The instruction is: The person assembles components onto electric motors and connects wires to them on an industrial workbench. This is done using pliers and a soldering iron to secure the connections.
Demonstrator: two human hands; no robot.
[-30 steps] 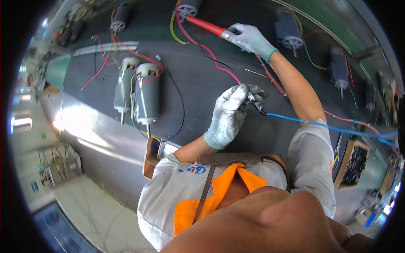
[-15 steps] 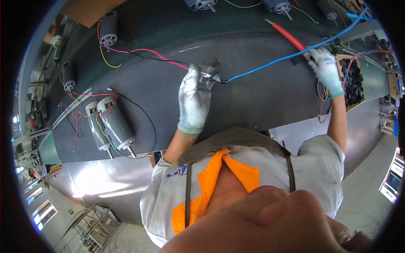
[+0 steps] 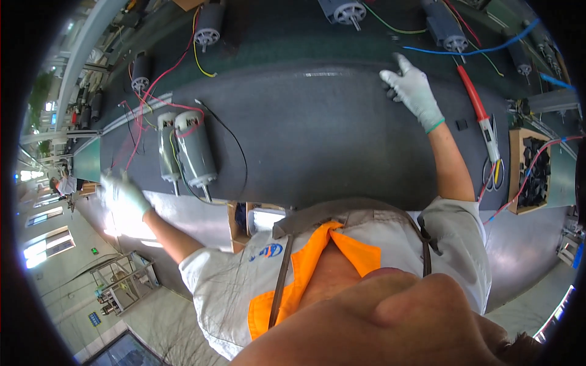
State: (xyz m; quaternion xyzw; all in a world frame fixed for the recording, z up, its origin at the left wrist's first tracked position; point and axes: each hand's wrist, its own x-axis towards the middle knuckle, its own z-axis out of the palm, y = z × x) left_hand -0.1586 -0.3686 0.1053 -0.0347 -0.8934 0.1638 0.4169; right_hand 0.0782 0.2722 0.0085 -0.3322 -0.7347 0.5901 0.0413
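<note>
Left hand (image 3: pixel 125 194) low at the left bench edge, fingertips right by the loose ends of the red leads (image 3: pixel 138 135); glare washes the fingers out, can't tell if they pinch a lead. Right hand (image 3: pixel 412 91) bare of any object, thumb and index spread over the dark bench top (image 3: pixel 317 140), just short of the blue cord (image 3: pixel 467 51). Two grey motors (image 3: pixel 198 155) lie side by side right of the left hand, shafts toward the person, black lead (image 3: pixel 235 131) looped beside them. Red-sleeved tool (image 3: pixel 473 94) lies right of the right hand, untouched; box (image 3: pixel 514 177) of black parts beyond it. More motors (image 3: pixel 207 27) along the far side. Step reads as lead handling, left hand at the wire ends; next move would call for a sure pinch on one lead, without tangling its neighbours.
</note>
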